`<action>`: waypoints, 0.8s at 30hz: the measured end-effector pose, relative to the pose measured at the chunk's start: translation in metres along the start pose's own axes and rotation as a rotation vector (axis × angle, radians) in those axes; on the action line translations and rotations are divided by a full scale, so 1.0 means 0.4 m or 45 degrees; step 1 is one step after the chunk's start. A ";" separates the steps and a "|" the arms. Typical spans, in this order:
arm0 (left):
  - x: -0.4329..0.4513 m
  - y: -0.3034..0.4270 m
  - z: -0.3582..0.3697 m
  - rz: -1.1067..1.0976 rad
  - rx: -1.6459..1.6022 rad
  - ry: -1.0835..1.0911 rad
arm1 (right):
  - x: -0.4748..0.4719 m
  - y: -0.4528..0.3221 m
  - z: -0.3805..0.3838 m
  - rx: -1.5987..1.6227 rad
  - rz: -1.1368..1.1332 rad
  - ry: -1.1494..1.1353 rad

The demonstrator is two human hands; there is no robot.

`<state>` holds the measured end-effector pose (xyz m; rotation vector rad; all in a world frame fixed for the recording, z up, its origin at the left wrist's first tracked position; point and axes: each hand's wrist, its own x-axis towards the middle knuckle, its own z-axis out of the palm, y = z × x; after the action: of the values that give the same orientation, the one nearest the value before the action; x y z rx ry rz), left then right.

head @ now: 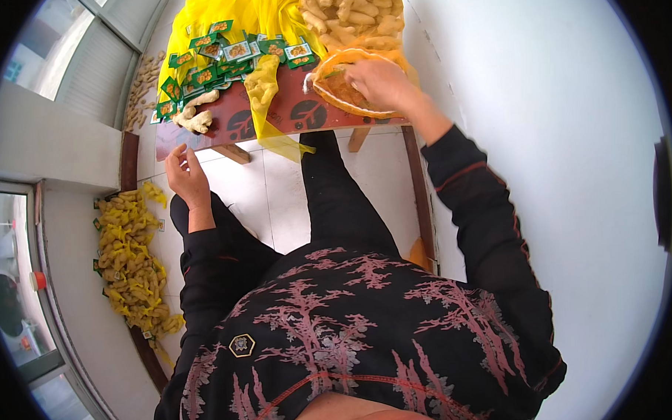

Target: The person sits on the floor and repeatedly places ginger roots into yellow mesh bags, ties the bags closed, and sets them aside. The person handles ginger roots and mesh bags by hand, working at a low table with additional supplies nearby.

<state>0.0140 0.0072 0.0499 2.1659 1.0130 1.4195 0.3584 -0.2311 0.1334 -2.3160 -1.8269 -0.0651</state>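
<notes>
My right hand reaches over an orange mesh bag with a white rim cord at the table's right; its fingertips are partly hidden, so whether it holds anything is unclear. My left hand hovers just off the table's front edge with nothing in it, fingers loosely bent. Between the hands, a yellow mesh net with ginger inside lies on the red table, its loose tail hanging over the edge. Left of it rests a bare ginger root. Behind are green printed tags attached to yellow netting.
A heap of loose ginger fills the table's far right. Many netted ginger packs are piled on the floor at left, and more ginger roots lie beyond the table's left side. A white wall stands close on the right.
</notes>
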 end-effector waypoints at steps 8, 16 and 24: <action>-0.020 -0.021 0.009 -0.079 -0.135 -0.083 | 0.179 0.216 -0.062 0.795 0.344 0.439; -0.027 -0.035 0.029 -0.165 -0.224 -0.164 | 0.094 0.169 -0.086 0.076 0.547 0.527; -0.030 -0.027 0.027 -0.164 -0.188 -0.182 | -0.058 0.070 -0.118 0.545 0.470 0.934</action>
<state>0.0168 0.0066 0.0307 2.0255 0.9471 1.2224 0.3838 -0.2679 0.1730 -1.9156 -0.9397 -0.3723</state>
